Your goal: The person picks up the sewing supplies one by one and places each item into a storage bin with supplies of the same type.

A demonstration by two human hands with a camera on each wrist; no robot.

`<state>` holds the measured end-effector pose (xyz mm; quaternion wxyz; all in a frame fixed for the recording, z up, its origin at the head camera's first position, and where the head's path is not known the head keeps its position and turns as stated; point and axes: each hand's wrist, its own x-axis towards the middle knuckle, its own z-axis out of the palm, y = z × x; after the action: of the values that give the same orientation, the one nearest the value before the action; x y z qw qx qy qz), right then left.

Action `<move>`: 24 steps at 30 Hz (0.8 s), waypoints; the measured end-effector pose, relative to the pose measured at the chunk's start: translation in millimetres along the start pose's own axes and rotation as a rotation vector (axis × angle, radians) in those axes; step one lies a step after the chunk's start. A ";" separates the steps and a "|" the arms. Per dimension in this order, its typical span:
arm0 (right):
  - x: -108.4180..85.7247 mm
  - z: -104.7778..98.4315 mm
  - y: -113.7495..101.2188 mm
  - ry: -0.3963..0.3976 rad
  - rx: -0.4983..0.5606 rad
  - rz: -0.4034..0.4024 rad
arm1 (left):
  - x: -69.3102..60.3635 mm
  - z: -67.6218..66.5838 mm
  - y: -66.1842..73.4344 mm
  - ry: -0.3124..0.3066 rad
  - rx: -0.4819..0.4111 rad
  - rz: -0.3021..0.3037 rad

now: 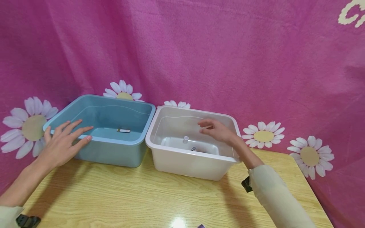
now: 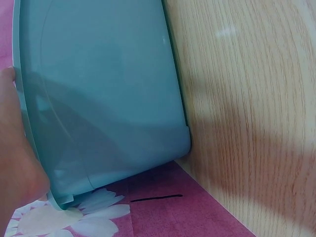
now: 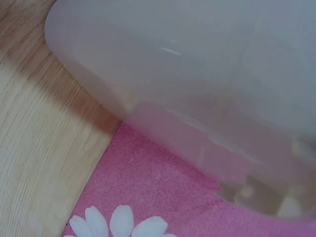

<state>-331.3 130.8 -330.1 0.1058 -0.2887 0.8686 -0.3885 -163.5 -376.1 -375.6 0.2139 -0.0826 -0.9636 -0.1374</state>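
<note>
My left hand (image 1: 61, 144) is spread with its fingers extended over the near left rim of a blue-grey plastic bin (image 1: 111, 151). In the left wrist view, part of that hand (image 2: 17, 163) shows beside the bin's rim. Inside this bin lies a small white strip with a dark end (image 1: 124, 130). My right hand (image 1: 218, 129) hovers above a pale beige bin (image 1: 188, 163), fingers slightly bent, with nothing visible in it. On that bin's floor are a small whitish cylinder (image 1: 186, 139) and a small dark-sided round piece (image 1: 194, 149). The right wrist view shows only the bin's outer wall (image 3: 173, 64).
Both bins stand side by side on a wood-grain table (image 1: 122, 193), close to a magenta cloth (image 1: 199, 57) with daisy prints behind. A purple object (image 1: 201, 226) just enters at the bottom edge. The table's right edge slants down past my right arm.
</note>
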 end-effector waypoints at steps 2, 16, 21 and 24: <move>-2.9 -2.2 -0.7 0.009 0.011 0.002 | -0.1 0.3 -0.2 -0.002 0.001 -0.002; -41.6 -15.5 -25.6 0.013 0.078 -0.081 | 0.9 1.0 -1.3 -0.004 0.010 0.000; -60.1 -14.0 -38.3 -0.015 0.112 -0.129 | 1.1 1.5 -1.6 -0.008 0.011 0.001; -72.5 -8.7 -47.2 -0.035 0.131 -0.155 | 0.3 0.9 -1.2 -0.010 0.007 -0.005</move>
<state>-256.2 153.4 -292.5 0.1090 -0.3542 0.8146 -0.4462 -164.4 -376.9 -376.6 0.2092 -0.0800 -0.9653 -0.1341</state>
